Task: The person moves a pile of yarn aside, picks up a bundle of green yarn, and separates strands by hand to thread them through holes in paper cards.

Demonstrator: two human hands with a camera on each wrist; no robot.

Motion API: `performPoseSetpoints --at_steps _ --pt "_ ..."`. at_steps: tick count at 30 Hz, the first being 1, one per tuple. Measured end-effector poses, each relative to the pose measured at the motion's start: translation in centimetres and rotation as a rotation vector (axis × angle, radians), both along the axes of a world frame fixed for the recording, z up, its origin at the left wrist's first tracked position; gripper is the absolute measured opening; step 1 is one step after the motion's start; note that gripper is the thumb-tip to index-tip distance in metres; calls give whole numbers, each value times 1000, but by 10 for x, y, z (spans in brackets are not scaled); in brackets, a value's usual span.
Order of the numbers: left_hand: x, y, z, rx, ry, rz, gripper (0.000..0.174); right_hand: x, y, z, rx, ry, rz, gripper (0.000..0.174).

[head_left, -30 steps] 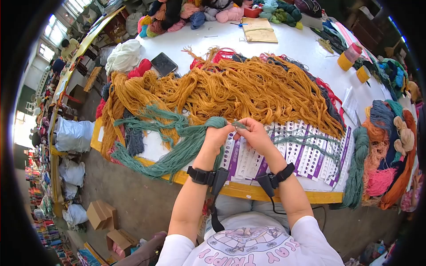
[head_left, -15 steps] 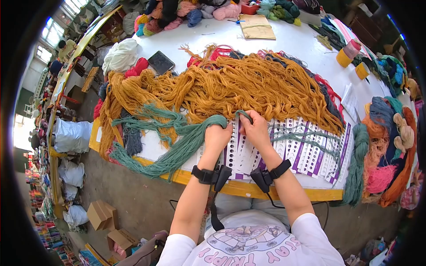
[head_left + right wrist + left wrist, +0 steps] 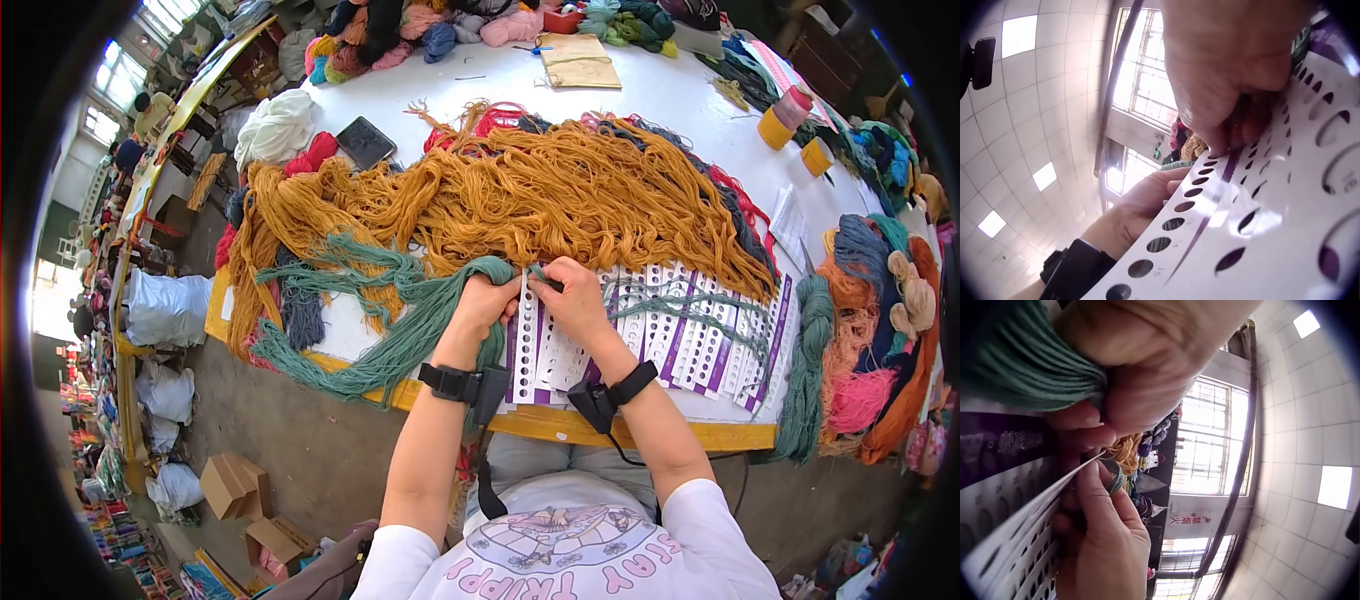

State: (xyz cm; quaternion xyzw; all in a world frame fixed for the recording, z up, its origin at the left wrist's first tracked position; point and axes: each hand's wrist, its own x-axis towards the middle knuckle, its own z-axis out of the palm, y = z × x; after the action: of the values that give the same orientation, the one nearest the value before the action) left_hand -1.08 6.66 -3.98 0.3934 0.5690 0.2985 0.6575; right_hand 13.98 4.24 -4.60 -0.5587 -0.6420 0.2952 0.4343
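A thick hank of green yarn (image 3: pixel 420 315) runs over the table's front left to my left hand (image 3: pixel 490 303), which grips it with curled fingers. Beside it my right hand (image 3: pixel 568 298) pinches a short green strand (image 3: pixel 538 272) at the top end of a white punched card (image 3: pixel 524 350). That card stands up between the two hands. From the left wrist, the right thumb (image 3: pixel 1092 481) presses the card's edge, and green strands (image 3: pixel 1113 476) show behind it. Numbered holes line the card (image 3: pixel 1159 244) in the right wrist view; the right fingertips are partly hidden there.
Mustard yarn (image 3: pixel 560 200) is heaped across the table behind the hands. More punched cards (image 3: pixel 690 340) lie fanned to the right, with thin green strands across them. A phone (image 3: pixel 366 143), a notebook (image 3: pixel 582 62), yellow cones (image 3: pixel 776 135) and coloured hanks (image 3: pixel 860 330) lie around.
The right hand drew a green strand away from the left hand into a small loop, then came lower, to the card's top end. One punched card now stands raised between the hands.
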Motion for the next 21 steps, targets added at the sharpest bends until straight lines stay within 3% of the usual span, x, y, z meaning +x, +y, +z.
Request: performPoseSetpoints --at_steps 5,8,11,16,19,21 --pt "6 1 -19 243 281 44 13 3 2 -4 -32 7 14 13" --pt "-11 3 -23 635 496 73 11 1 3 -11 4 -83 -21 16" --pt "-21 3 3 77 -73 244 15 -2 2 -13 0 -154 -48 16" --pt "-21 2 12 -302 -801 168 4 -5 -1 8 -108 -274 -23 20" --pt "-15 -4 10 -74 -535 -59 11 -2 0 13 -91 -138 24 28" --pt "-10 -4 5 319 -147 -284 14 2 5 8 -169 -148 31 32"
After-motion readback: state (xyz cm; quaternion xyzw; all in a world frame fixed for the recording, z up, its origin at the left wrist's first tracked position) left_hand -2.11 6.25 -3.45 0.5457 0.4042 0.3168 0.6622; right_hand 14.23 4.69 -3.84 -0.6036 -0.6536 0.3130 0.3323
